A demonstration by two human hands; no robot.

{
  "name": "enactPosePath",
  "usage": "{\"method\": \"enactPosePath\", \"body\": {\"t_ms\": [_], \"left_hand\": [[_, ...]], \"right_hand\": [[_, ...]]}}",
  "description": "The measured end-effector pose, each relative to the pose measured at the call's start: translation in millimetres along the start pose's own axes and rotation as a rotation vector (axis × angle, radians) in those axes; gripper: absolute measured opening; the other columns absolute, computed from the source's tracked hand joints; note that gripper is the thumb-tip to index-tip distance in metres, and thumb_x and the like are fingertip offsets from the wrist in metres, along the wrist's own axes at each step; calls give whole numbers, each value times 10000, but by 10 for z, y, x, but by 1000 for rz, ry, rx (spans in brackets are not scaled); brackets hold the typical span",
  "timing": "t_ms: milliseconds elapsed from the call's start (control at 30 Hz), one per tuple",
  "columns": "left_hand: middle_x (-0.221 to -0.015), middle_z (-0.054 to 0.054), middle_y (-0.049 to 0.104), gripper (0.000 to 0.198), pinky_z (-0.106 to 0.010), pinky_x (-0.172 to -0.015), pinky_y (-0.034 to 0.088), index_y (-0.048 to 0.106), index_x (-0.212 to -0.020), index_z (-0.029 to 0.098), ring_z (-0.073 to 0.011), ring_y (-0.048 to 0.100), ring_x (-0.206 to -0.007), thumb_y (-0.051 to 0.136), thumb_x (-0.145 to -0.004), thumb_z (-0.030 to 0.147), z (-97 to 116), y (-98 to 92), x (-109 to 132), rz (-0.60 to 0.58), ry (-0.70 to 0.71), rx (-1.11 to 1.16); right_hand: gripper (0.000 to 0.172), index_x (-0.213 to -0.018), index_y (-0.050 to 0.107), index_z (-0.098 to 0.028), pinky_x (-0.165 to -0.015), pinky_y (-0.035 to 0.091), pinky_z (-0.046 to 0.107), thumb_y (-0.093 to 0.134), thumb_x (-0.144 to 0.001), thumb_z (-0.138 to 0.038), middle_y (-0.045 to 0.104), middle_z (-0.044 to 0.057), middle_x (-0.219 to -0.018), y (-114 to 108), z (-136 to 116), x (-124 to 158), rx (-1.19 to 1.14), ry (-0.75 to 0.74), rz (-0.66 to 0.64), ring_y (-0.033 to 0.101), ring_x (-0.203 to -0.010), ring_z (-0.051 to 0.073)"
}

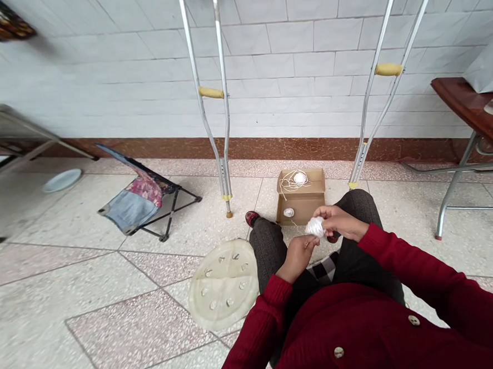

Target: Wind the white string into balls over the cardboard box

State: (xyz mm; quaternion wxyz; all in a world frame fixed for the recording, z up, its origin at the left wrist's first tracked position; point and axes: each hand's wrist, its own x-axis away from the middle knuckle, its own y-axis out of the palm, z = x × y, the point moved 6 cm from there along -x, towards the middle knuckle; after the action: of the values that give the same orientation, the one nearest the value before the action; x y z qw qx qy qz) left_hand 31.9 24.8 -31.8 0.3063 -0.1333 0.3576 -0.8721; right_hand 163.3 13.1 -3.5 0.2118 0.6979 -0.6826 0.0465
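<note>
Between my two hands, above my lap, is a wound ball of white string [315,226]. My right hand [339,221] wraps its fingers around the ball's right side. At the ball's lower left, my left hand [298,255] is closed with thumb and fingers pinched together; whatever it pinches is too small to make out. Past my knees an open cardboard box [314,205] lies on the floor. Its far half holds a larger white string ball [300,178] with loose loops, and its near half holds a small white string ball [289,212].
A round pale mat [223,286] with several holes lies left of my legs. A folding stool [137,205] stands farther left, near a pale plate [62,180]. Two crutches [223,152] lean on the tiled wall. A red-brown table [475,103] stands at right.
</note>
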Motion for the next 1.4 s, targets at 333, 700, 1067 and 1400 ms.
{"method": "enactPosePath", "body": {"t_ms": [333, 700, 1067, 1400], "left_hand": [[-822, -80, 676, 252, -322, -834, 416, 673, -841, 172, -203, 601, -847, 454, -940, 245, 249, -368, -186, 109, 164, -329], [-743, -23, 675, 327, -237, -683, 415, 672, -761, 164, -152, 611, -736, 431, -956, 266, -9, -31, 29, 62, 37, -8], [-751, -51, 675, 262, -345, -929, 398, 664, -762, 171, -172, 604, -758, 477, -933, 238, 285, -357, -233, 75, 199, -392], [-707, -13, 669, 337, -218, -665, 410, 656, -732, 160, -141, 611, -705, 418, -952, 251, -27, -48, -6, -4, -3, 30]], "right_hand": [[128, -615, 535, -167, -319, 294, 150, 634, -545, -127, 490, -69, -368, -335, 511, -97, 377, 157, 240, 445, -328, 78], [167, -732, 569, -157, -352, 321, 147, 642, -593, -214, 561, -53, -528, -59, 95, -17, -90, 12, 70, 446, -371, 46], [151, -589, 518, -172, -351, 275, 159, 660, -542, -148, 468, -76, -370, -365, 537, -220, 539, 139, 240, 448, -352, 77], [148, -696, 543, -163, -366, 321, 153, 648, -623, -236, 564, -39, -518, -186, -7, -117, -132, -22, 200, 452, -383, 50]]}}
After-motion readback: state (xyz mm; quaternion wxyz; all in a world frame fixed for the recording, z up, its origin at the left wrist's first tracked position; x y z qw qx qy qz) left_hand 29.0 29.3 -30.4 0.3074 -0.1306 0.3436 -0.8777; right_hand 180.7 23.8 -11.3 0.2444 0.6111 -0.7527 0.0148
